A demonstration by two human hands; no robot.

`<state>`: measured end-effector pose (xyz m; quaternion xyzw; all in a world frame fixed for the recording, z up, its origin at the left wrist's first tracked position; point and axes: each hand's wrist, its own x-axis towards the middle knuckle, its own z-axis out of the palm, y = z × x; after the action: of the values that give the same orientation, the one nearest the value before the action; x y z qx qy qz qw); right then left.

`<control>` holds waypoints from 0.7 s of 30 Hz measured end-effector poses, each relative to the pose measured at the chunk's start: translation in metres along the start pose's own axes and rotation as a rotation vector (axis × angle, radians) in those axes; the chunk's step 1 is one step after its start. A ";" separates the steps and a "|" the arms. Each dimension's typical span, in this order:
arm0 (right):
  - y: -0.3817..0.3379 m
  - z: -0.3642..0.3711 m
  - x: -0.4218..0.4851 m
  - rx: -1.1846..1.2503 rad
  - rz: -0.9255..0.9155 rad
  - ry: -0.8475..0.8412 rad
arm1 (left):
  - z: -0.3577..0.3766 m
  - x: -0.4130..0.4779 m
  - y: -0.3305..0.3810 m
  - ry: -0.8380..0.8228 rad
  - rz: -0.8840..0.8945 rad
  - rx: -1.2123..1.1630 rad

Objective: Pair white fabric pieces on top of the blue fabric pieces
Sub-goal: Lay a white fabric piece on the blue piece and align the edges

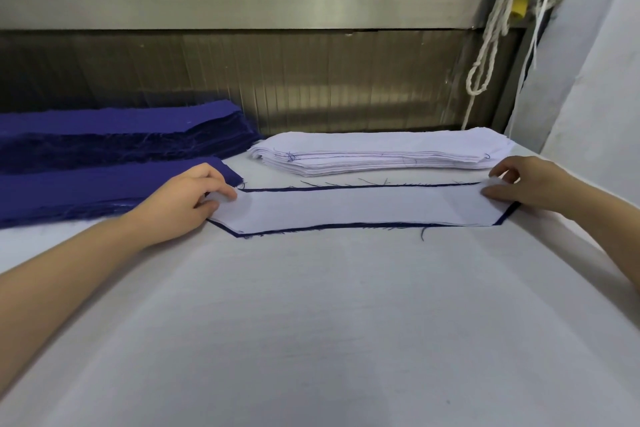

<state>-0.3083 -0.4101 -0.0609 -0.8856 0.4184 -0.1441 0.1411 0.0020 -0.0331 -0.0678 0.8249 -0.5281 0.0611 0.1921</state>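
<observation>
White piece (363,208) lies on blue piece (509,212), mid-table (329,322), blue edge showing round it. Fabric thin, limp, light; slips w/ little drag. Left hand (187,204) pinches left end; right hand (530,184) apparently pinches right end. Hold at ends, taut.

Your table (311,322) is covered in a pale cloth and fills the near and middle ground, running back to the far wall. At its far left you have a thick blue stack (121,121), frayed along its near edge. A second, lower blue stack (86,191) lies just in front of it. To their right, at the far middle, sits your white stack (381,149), its left end close to the blue ones. Nearer to you, a single blue piece (346,226) lies flat on the cloth. It shows only as a dark border around the white piece (346,206) covering it. Dark loose threads (422,234) stray onto the cloth beside it.
</observation>
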 end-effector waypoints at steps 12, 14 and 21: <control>-0.005 -0.003 0.001 -0.045 0.043 -0.021 | 0.001 0.004 0.006 -0.011 -0.043 0.251; -0.012 -0.006 0.000 -0.087 0.036 -0.014 | 0.000 0.006 0.009 -0.004 -0.072 0.233; -0.096 0.000 0.012 -0.189 -0.211 0.161 | -0.011 0.016 0.007 0.129 -0.145 0.141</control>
<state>-0.2339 -0.3607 -0.0239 -0.9196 0.3446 -0.1886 0.0071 0.0037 -0.0445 -0.0508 0.8668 -0.4479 0.1368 0.1711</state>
